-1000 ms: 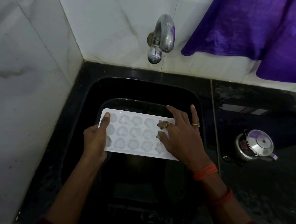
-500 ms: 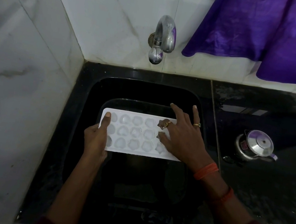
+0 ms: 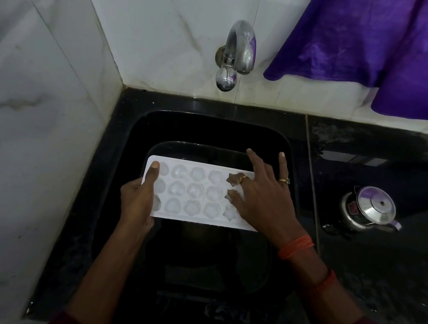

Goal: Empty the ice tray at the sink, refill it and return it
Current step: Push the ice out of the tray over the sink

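Over sink [image 3: 212, 130], ice tray [image 3: 197, 190] runs left-right.

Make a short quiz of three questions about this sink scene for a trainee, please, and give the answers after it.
1. True or false: the left hand grips the left end of the white ice tray, with its thumb on top.
2. What stands on the black counter at the right? A. a glass. B. a small steel pot with a lid. C. a plate.
3. Fill in: the tray is held level over the black ____.

Key: 1 true; 2 B; 3 sink.
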`<state>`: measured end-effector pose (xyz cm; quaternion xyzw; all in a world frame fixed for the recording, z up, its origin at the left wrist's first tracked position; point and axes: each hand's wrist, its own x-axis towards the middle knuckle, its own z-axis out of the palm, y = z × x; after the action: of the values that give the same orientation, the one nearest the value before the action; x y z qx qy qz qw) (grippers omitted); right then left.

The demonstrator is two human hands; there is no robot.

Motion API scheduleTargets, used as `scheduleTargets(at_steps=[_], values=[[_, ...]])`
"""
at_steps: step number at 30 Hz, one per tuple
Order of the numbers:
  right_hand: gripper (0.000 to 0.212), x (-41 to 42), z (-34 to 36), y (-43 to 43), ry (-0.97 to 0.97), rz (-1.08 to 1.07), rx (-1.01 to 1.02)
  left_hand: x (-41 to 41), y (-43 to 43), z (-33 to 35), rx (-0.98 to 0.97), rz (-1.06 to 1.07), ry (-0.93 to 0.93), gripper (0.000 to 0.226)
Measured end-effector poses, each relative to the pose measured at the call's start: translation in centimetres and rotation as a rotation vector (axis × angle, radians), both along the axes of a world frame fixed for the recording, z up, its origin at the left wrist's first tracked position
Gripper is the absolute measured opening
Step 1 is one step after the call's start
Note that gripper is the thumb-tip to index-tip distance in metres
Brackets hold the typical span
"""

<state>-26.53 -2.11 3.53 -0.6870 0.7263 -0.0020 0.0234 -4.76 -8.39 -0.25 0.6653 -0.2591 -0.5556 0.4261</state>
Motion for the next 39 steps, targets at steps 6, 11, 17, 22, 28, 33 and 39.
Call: scheduleTargets(at_steps=[6,11,17,22,28,33,39], values=[[0.037,0.1,0.4,0.3,-0.007,-0.023,-0.019,0.2,0.2,-0.1,-0.001,-0.002,0.004,0.033],[0.037,-0.1,0.8,0.3,-0.005,-0.034,-0.024,0.4,0.2,0.0,0.002,-0.012,0.002,0.033],[0.038,-0.2,0.8,0.2,0.030,0.000,0.036,0.3,0.4,0.1,0.006,-0.010,0.005,0.034],[0.032,-0.4,1.0,0.3,-0.004,-0.004,-0.073,0.3,0.4,0.0,0.017,0.003,0.022,0.033],[0.031,-0.3,1.0,0.3,-0.010,-0.020,-0.113,0.3,0.3,0.2,0.010,-0.005,0.034,0.033],[0.034,-0.2,1.0,0.4,-0.027,-0.007,-0.018,0.2,0.2,0.3,0.005,-0.007,0.009,0.034],[0.027,-0.1,1.2,0.4,-0.059,0.032,-0.158,0.3,0.3,0.2,0.012,0.001,0.006,0.032]])
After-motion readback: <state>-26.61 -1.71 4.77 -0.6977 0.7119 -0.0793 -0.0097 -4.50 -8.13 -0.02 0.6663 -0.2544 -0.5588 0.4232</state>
